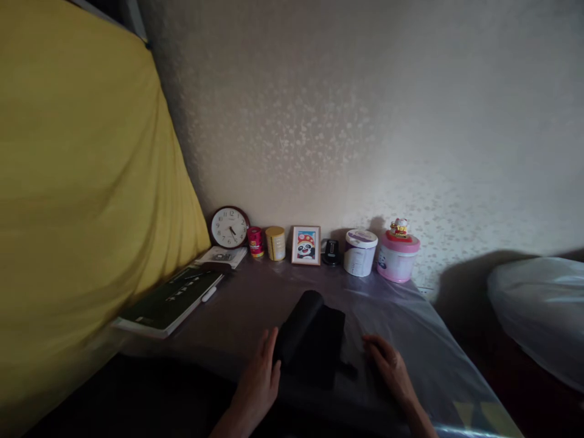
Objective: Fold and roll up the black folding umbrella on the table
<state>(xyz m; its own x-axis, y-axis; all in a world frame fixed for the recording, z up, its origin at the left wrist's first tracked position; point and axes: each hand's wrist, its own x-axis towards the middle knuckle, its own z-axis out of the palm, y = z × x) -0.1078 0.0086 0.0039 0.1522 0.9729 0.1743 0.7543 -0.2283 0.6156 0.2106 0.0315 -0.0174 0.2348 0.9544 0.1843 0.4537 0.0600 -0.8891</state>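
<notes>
A black cloth-like bundle (300, 325) lies near the front of the table, its left part rolled into a thick cylinder and its right part flat. A short dark strap or tail sticks out at its lower right. My left hand (259, 378) is at the roll's left side, fingers extended and touching or nearly touching it. To the right of the bundle, my right hand (387, 365) rests over the table with its fingers loosely bent and apart, a gap between it and the black material; nothing shows in it.
On the covered table (255, 298), a dark green book (176, 298) lies left. Along the wall stand a clock (229, 227), cans, a framed panda picture (306, 246), a white tub (360, 254) and a pink tub (396, 260). A yellow curtain (91, 164) hangs left.
</notes>
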